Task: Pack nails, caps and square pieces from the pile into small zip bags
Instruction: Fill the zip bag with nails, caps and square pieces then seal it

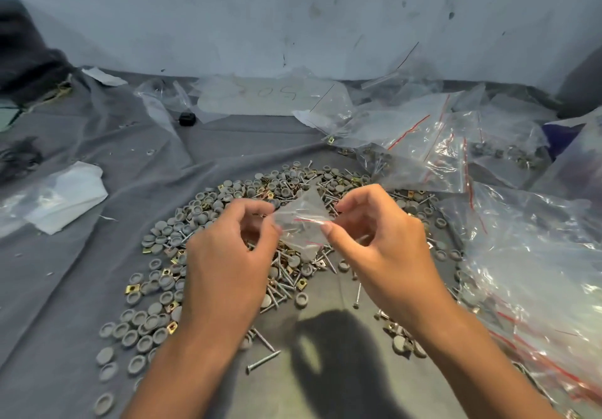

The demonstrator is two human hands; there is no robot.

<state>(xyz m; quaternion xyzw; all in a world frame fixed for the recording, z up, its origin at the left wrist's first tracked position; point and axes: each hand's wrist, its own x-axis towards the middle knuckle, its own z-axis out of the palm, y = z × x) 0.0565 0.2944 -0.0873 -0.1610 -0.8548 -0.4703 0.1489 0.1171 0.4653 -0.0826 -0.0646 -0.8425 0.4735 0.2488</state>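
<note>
Both hands pinch one small zip bag [301,223] between them, left hand [228,249] at its left edge, right hand [378,239] at its red-lined mouth (seemingly opening it), so next comes filling from the pile [202,223] just beneath

The hands [306,242] are covering part of the pile [208,223]; what the small zip bag [301,223] is holding is blurring out. The right edge is cropping the large bags [537,275].
</note>
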